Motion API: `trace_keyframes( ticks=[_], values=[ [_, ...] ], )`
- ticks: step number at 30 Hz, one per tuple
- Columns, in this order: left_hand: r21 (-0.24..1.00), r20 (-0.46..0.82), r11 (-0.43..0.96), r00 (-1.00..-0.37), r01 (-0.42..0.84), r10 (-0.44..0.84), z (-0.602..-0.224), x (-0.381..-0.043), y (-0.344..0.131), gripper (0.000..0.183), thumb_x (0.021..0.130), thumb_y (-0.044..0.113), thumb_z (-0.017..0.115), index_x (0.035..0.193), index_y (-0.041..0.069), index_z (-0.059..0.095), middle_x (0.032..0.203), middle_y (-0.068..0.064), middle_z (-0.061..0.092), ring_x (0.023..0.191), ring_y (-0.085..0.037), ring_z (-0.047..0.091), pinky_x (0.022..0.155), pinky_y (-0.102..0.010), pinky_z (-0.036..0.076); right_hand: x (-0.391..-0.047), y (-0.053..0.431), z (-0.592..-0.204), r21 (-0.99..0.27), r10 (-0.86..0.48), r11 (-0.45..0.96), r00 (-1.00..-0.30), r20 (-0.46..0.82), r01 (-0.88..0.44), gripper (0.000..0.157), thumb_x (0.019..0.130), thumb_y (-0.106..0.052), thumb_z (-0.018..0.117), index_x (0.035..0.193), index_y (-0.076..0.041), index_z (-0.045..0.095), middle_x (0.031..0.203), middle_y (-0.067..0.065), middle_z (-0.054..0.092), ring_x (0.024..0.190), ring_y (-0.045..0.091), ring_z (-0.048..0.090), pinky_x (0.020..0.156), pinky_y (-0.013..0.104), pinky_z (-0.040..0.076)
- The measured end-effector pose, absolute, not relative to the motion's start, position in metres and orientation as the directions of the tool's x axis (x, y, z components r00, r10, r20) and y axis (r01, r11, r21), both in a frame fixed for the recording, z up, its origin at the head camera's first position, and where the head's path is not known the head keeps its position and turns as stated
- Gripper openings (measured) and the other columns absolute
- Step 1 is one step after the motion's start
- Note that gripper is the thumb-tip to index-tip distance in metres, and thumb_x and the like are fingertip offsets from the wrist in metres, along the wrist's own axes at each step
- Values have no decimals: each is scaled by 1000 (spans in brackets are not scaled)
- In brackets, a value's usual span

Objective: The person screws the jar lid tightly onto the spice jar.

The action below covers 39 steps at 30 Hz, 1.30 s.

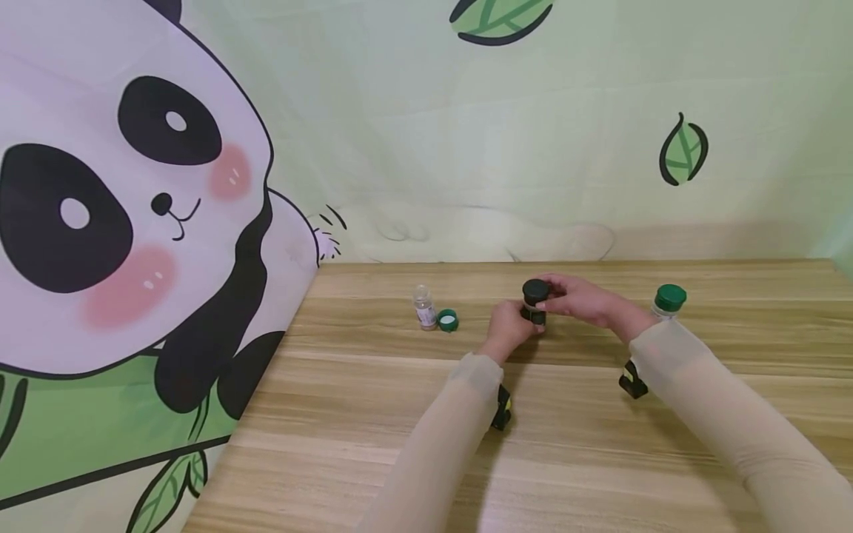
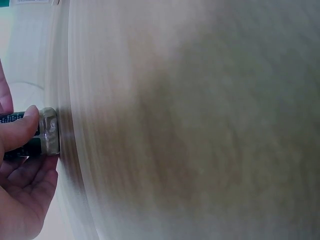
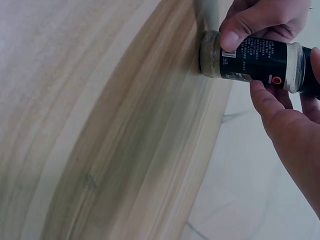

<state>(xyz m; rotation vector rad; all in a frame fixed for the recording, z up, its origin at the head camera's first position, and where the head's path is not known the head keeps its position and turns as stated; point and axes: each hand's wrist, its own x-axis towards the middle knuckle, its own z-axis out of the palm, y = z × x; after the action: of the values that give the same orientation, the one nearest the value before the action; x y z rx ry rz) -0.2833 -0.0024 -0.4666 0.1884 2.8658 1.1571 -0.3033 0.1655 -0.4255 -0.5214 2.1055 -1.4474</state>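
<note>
Plainly, the left hand's grip (image 1: 512, 324) held the lower body of a dark-labelled jar (image 3: 255, 55), upright toward the tabletop's (image 1: 333, 414) far side, while the right hand's grip (image 1: 578, 300) curled around its black-lidded top. Leftward, a clear bottle (image 1: 424, 311) stood beside a green cap (image 1: 448, 320).

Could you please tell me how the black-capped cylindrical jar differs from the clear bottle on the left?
The black-capped cylindrical jar wears a dark label; the clear cylindrical bottle has a whitish label. The jar's cap is on, whereas the bottle is open. The left hand and right hand hold the jar; the bottle stands untouched. Both are upright.
</note>
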Motion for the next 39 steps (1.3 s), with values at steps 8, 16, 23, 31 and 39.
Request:
trace_keyframes(
  ticks=[8,16,23,31,39],
  values=[
    [696,-1,712,-992,89,125,-467,-284,-3,30,79,12,88,106,3,78,106,-11,80,103,-22,72,89,-24,54,-299,161,-427,-941,-548,337,-818,-174,-26,59,102,-6,55,152,10,29,149,33,42,134,31,48,106,25,48],
    [698,2,711,-992,93,128,-466,-283,-2,29,80,12,87,106,2,78,107,-12,80,105,-23,72,90,-25,55,-295,158,-429,-944,-508,328,-849,-145,-35,55,103,-8,57,149,10,33,150,34,43,137,35,48,104,25,47],
    [712,4,695,-991,95,132,-467,-283,-3,30,80,12,87,107,2,78,109,-12,79,106,-24,72,92,-26,55,-291,152,-431,-942,-445,333,-886,-132,-28,54,101,-9,60,146,10,34,150,35,45,141,40,46,109,32,47],
    [720,8,688,-992,92,124,-467,-283,-4,31,80,12,87,108,2,78,109,-12,79,106,-24,72,92,-26,55,-287,146,-432,-940,-386,342,-914,-129,-11,61,100,-11,62,147,11,31,151,37,42,142,46,43,119,55,38],
    [733,-3,676,-993,80,121,-469,-284,-3,35,80,11,86,113,3,77,113,-13,79,109,-24,72,95,-27,55,-284,142,-430,-933,-343,359,-931,-121,-11,62,100,-11,63,147,13,31,148,38,44,138,46,47,117,54,39]
  ],
)
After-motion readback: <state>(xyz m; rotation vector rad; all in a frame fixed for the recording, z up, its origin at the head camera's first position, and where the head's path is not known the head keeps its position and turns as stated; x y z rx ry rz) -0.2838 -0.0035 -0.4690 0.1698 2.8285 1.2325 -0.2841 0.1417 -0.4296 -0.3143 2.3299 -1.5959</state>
